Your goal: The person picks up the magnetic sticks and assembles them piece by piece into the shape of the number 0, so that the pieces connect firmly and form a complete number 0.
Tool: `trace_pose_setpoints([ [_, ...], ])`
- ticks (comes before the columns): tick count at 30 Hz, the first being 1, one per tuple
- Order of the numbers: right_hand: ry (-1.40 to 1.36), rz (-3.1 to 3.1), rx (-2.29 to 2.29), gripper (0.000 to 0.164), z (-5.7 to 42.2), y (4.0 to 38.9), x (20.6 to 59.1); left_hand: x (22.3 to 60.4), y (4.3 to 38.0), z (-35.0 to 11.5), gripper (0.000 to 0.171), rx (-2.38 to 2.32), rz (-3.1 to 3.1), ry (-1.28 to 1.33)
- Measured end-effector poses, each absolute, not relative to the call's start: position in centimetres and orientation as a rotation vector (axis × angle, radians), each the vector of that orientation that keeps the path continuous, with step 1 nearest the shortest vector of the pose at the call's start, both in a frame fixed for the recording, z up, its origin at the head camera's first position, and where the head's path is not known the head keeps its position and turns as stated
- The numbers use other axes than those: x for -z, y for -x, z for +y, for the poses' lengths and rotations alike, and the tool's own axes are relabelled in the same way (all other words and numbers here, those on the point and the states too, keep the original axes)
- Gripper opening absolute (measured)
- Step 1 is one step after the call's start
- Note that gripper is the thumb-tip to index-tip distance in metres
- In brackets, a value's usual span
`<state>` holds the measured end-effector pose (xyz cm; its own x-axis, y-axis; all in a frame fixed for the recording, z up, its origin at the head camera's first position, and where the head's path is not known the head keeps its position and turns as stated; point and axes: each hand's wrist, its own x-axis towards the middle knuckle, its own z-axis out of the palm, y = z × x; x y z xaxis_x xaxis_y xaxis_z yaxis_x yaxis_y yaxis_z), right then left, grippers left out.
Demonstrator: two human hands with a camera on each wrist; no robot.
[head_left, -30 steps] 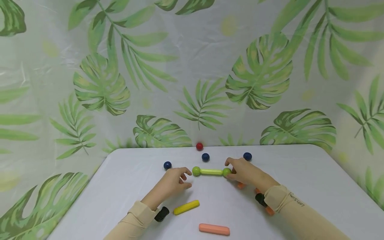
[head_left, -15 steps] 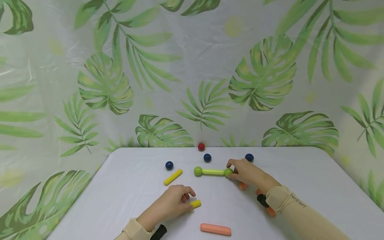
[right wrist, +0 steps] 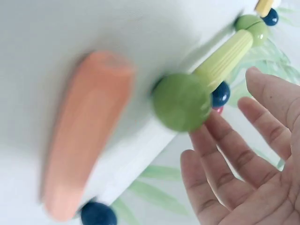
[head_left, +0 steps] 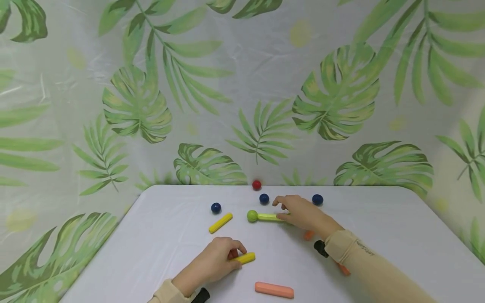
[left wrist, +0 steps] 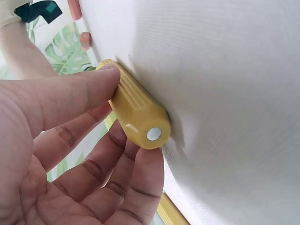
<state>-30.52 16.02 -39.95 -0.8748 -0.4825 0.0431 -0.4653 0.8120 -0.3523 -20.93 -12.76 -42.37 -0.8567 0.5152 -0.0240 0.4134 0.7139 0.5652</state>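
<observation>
My left hand [head_left: 216, 261] pinches a yellow magnetic stick [head_left: 247, 258] low over the table, thumb on one side and fingers on the other. In the left wrist view a silvery disc shows in the near end of that stick. A light green stick [head_left: 264, 217] lies farther back, with a green ball [head_left: 251, 216] at its left end. The green ball [right wrist: 182, 102] at its other end shows in the right wrist view; in the head view my right hand [head_left: 303, 212] hides it. The right hand's fingers are spread and loosely bent, fingertips right beside that ball.
Another yellow stick [head_left: 221, 223] lies behind my left hand, near a blue ball [head_left: 216, 208]. Two more blue balls [head_left: 264, 199] and a red ball [head_left: 256, 185] sit toward the back edge. A coral stick [head_left: 274, 289] lies in front; orange sticks [head_left: 308, 235] lie partly under my right arm.
My left hand has come back from beside the left green ball and taken hold of the nearer yellow stick. My right hand has shifted left from the right green ball, over the light green stick.
</observation>
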Motion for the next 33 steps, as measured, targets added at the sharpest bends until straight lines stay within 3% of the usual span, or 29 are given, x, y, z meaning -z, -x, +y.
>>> trace_pose_setpoints([
  [20, 0.912, 2.846, 0.585, 0.037, 10.8, 32.8, 41.2, 42.7, 19.7, -13.5, 0.021, -0.863, 2.753, -0.726],
  [33, 0.978, 2.8, 0.615, 0.029, 9.8, 33.2, 41.5, 42.9, 19.4, -13.4, 0.021, -0.832, 2.809, -0.682],
])
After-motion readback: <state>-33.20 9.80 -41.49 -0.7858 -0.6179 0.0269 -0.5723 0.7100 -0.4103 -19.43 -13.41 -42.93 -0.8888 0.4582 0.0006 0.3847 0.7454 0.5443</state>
